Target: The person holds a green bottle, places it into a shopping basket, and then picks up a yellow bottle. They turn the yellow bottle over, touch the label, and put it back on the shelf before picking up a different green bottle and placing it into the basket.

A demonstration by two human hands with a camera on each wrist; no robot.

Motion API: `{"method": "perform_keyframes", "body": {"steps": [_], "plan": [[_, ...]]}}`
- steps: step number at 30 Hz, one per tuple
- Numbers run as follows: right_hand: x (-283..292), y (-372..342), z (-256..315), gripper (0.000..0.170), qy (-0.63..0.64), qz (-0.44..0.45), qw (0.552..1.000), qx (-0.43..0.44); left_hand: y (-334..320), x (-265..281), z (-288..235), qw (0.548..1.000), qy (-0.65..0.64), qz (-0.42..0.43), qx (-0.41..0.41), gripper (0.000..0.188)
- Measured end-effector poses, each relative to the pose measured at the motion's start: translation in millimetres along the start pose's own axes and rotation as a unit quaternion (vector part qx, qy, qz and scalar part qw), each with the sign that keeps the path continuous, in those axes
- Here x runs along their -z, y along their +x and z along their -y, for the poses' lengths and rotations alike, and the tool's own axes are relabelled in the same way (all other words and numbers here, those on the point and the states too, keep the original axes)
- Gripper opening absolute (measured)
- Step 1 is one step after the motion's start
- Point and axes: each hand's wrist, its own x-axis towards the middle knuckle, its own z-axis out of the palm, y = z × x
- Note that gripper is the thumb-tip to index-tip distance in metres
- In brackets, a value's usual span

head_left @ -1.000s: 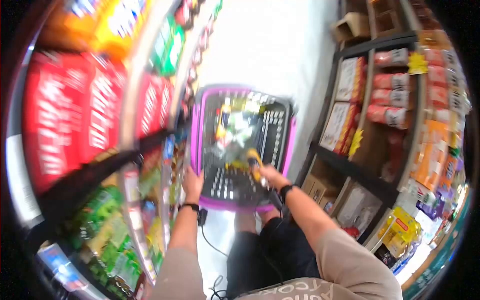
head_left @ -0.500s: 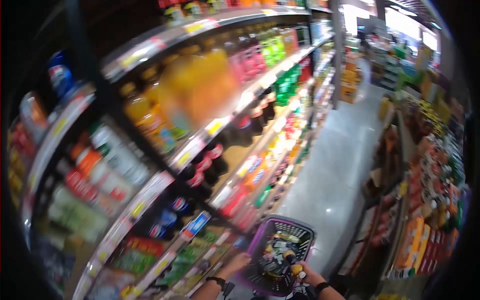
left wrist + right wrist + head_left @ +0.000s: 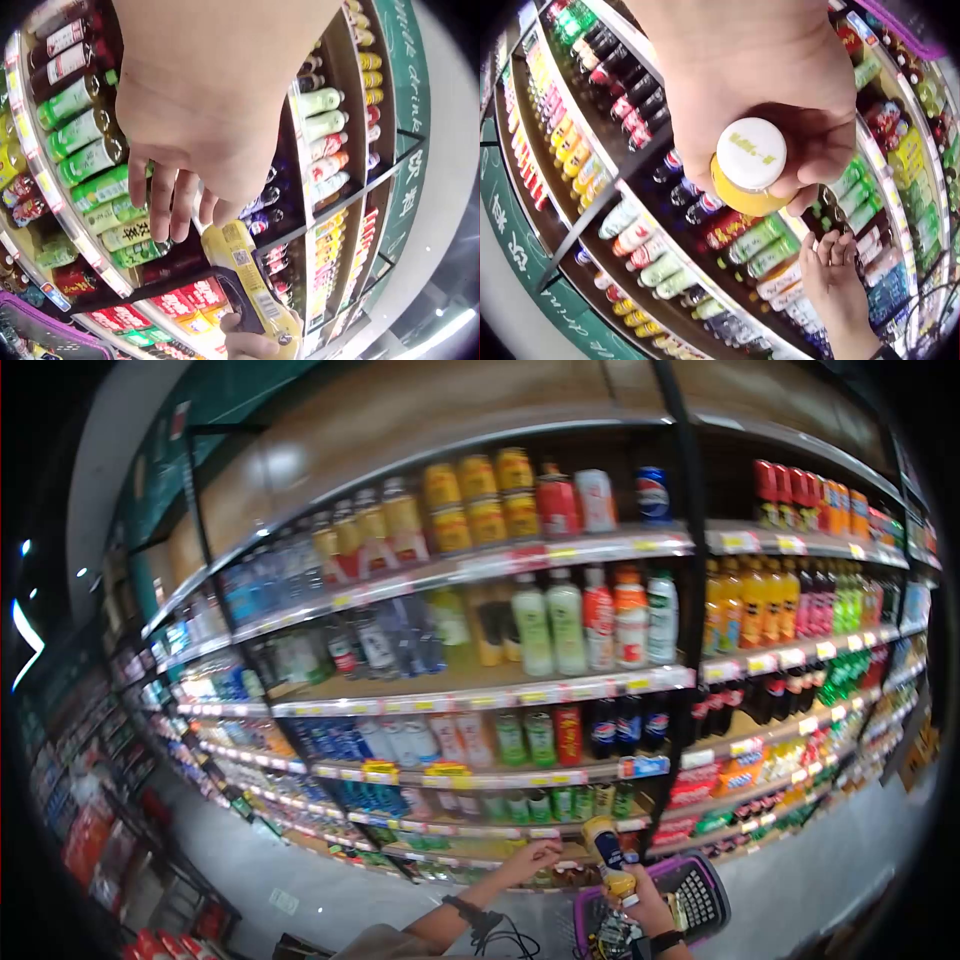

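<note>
My right hand grips a yellow drink bottle with a dark blue label and a white cap. In the right wrist view the cap faces the camera, with fingers curled round the bottle beneath it. The bottle's base points up toward the shelves in the head view. My left hand is empty, its fingers loosely extended, just left of that base. In the left wrist view the bottle's yellow base end lies right by the left fingertips. Below the right hand is a black shopping basket with a purple rim, holding several items.
Long shelves of bottled and canned drinks run across the front, with price-tag edges and a black upright. Grey floor lies at lower left, and another display stands beyond it. A cable hangs by the left wrist.
My view has swung up from the basket and aisle to the drink shelves. The left hand has left the basket's side, and the right hand has raised the bottle from over the basket.
</note>
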Motion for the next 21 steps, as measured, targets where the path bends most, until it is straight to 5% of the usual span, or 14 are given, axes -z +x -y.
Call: {"method": "perform_keyframes", "body": {"steps": [2, 5, 9, 14, 21], "plan": [[-37, 33, -18, 0.048, -0.042, 0.028, 0.998, -0.030, -41, 23, -3, 0.997, 0.034, -0.064, -0.019, 0.033], [-99, 54, -55, 0.045, -0.105, -0.008, 0.993, -0.046, -119, 60, -31, 0.985, 0.029, -0.149, 0.084, 0.033], [-127, 90, -84, 0.048, -0.183, 0.053, 0.977, -0.092, -201, 90, 18, 0.956, -0.018, -0.292, 0.026, 0.033], [-160, 111, -109, 0.051, -0.111, 0.158, 0.960, -0.202, -288, 83, -47, 0.924, 0.000, -0.377, 0.058, 0.036], [-202, 114, -150, 0.037, -0.128, 0.177, 0.936, -0.277, -361, 52, -73, 0.860, 0.036, -0.499, 0.101, 0.034]]}}
